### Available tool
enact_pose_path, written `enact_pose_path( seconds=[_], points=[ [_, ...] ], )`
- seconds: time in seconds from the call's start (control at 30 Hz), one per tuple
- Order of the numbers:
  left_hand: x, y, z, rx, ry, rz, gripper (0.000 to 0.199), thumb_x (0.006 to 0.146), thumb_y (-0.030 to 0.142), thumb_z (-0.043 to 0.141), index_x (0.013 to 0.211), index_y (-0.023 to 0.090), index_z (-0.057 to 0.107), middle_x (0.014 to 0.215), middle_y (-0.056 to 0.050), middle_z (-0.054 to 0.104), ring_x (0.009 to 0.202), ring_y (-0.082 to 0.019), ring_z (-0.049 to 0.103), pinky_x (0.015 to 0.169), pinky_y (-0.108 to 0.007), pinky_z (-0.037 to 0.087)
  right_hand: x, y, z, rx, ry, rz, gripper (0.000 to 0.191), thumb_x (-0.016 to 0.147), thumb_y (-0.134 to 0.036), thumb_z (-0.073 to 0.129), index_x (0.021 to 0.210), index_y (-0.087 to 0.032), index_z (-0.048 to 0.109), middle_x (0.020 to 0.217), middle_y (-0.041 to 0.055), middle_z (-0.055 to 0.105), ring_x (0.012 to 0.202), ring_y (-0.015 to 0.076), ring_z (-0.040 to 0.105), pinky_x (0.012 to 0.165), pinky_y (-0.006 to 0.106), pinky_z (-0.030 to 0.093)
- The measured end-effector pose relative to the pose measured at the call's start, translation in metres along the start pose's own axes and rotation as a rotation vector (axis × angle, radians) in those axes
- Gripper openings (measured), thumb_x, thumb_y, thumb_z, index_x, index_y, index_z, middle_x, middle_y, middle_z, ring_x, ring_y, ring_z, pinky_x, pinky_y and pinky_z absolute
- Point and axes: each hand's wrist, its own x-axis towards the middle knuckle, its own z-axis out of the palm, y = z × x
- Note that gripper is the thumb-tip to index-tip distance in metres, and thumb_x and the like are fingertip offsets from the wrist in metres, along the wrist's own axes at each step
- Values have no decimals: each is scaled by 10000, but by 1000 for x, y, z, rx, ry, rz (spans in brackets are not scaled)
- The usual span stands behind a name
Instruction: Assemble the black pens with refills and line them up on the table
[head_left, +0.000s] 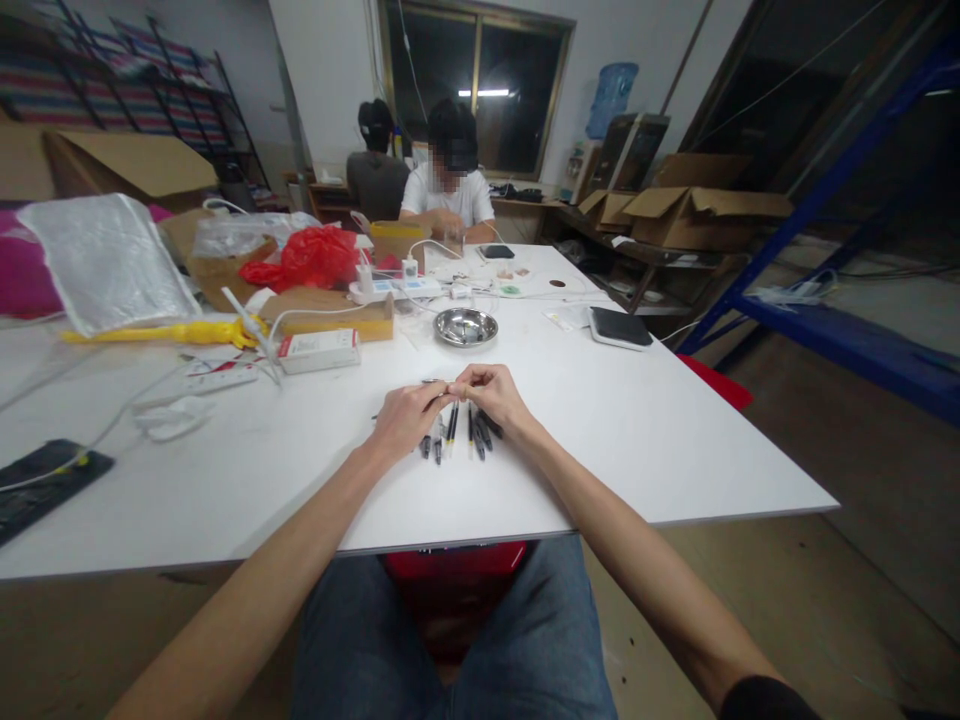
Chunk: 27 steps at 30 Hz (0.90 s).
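My left hand point(406, 418) and my right hand point(492, 396) meet above the white table point(637, 430), fingertips pinched together. Between them is a thin pen part point(433, 380), mostly hidden by the fingers; a slim end shows past the left fingers. Beneath the hands lie dark pen refills point(452, 424) with yellowish ends. Several clear and black pen pieces point(438, 448) are by my left hand, and more black pen pieces point(481, 436) lie under my right hand. Just beyond the hands stands a round shiny metal dish point(466, 341) with small items in it.
At left are a white box point(319, 350), a red plastic bag point(311, 258), a power strip point(394, 288) with cables and a yellow object point(172, 333). A black-topped device point(621, 327) lies right. Across the table sits a person point(450, 195); another sits behind.
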Motion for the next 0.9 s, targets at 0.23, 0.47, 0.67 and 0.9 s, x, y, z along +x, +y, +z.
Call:
enact_pose_path(
  seconds=[0.23, 0.47, 0.67, 0.9],
  points=[
    [-1, 4, -3, -22, 27, -83, 280, 1032, 423, 420, 1107, 268, 640, 717, 31, 672, 658, -160, 624, 651, -247, 381, -3, 5, -28, -256, 144, -12, 354, 807, -467, 675, 640, -155, 661, 641, 26, 636, 602, 137, 517, 632, 279, 393],
    [2, -3, 0, -80, -1, -8, 236, 1029, 364, 427, 997, 239, 624, 821, 11, 689, 713, -156, 619, 670, -259, 396, -64, 6, -36, -743, 151, 73, 180, 863, -349, 652, 891, -171, 656, 731, 11, 612, 659, 149, 517, 636, 277, 374],
    [2, -5, 1, -169, 19, 39, 206, 1020, 310, 441, 947, 212, 607, 920, -13, 673, 807, -155, 616, 737, -272, 434, -71, 8, -32, -782, 155, 110, 121, 881, -271, 592, 835, -167, 633, 761, 31, 622, 673, 154, 519, 644, 280, 372],
    [0, -4, 0, -88, -46, 55, 187, 1007, 303, 474, 921, 228, 623, 937, 3, 686, 840, -173, 630, 734, -293, 428, -57, 2, -32, -806, 171, 192, 116, 863, -193, 577, 779, -156, 648, 727, 30, 655, 637, 144, 541, 622, 273, 364]
  ],
)
